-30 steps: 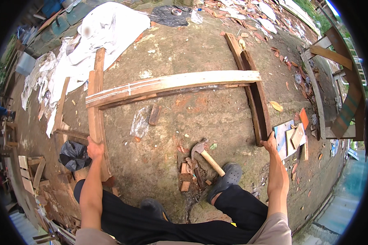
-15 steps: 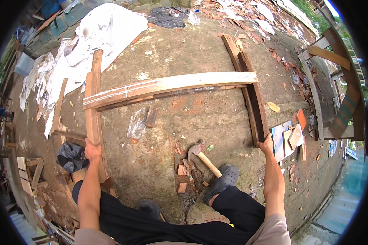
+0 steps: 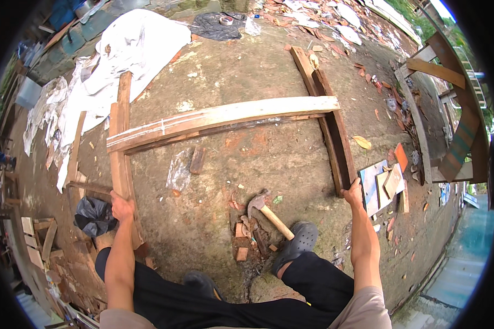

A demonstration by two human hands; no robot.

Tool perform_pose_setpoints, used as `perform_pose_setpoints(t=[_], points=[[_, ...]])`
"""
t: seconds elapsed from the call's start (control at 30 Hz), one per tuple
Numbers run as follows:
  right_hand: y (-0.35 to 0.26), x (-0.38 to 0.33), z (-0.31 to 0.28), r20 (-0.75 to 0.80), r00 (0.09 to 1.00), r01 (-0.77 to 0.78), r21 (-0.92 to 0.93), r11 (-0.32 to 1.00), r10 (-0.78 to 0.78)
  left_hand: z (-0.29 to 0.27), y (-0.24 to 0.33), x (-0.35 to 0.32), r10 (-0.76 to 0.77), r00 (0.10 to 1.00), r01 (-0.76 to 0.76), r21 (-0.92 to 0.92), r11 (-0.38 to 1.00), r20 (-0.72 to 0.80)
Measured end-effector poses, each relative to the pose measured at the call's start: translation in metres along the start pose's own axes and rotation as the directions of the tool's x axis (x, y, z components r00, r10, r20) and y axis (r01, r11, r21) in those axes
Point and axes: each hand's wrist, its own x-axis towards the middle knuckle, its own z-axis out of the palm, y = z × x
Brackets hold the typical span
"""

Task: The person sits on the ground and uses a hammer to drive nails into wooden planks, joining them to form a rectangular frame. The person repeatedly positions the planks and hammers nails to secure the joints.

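Note:
An H-shaped wooden frame stands in front of me, with a pale crossbeam (image 3: 225, 116) over two pairs of uprights. My left hand (image 3: 122, 208) is wrapped round the near part of the left wooden post (image 3: 118, 170). At the opposite side my right hand (image 3: 353, 193) grips the near end of the right wooden post (image 3: 343, 148); its fingers are partly hidden behind the wood. Between my arms, a claw hammer (image 3: 274, 219) lies on the ground, its handle end against my right shoe (image 3: 301, 244). White lines mark the left part of the crossbeam.
Small brick pieces (image 3: 241, 254) lie beside the hammer. A black plastic bag (image 3: 95, 215) sits by my left hand, and boards and tiles (image 3: 381, 186) by my right. White sheeting (image 3: 129, 44) spreads at the far left. Another wooden structure (image 3: 455, 164) stands at the right.
The whole view has shifted slightly, so the frame and ground appear a little further left. Both hands keep their hold on the posts.

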Motion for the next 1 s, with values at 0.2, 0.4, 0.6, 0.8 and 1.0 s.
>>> perform_pose_setpoints(t=[0.2,0.4,0.6,0.8,1.0], points=[[-0.004,-0.004,-0.002,0.01,0.999,-0.051,-0.012,0.999,0.051,0.001,0.002,0.0,-0.012,1.0,0.012,0.003,1.0,0.009],[-0.012,-0.004,-0.008,0.093,0.989,-0.112,-0.062,0.992,0.117,0.002,0.0,0.004,-0.035,0.999,0.036,-0.027,0.999,0.029],[-0.055,-0.015,-0.016,0.063,0.942,-0.256,-0.506,0.823,0.331,-0.011,0.009,0.014,-0.132,0.979,0.141,-0.048,0.989,0.154],[-0.131,-0.087,0.014,0.137,0.972,-0.1,-0.494,0.864,0.19,-0.016,-0.009,0.024,-0.1,0.955,0.143,-0.141,0.98,0.278],[-0.163,-0.141,0.091,0.612,0.79,0.117,-0.206,0.971,0.035,-0.029,-0.008,0.028,-0.054,0.914,0.199,-0.328,0.924,0.403]])
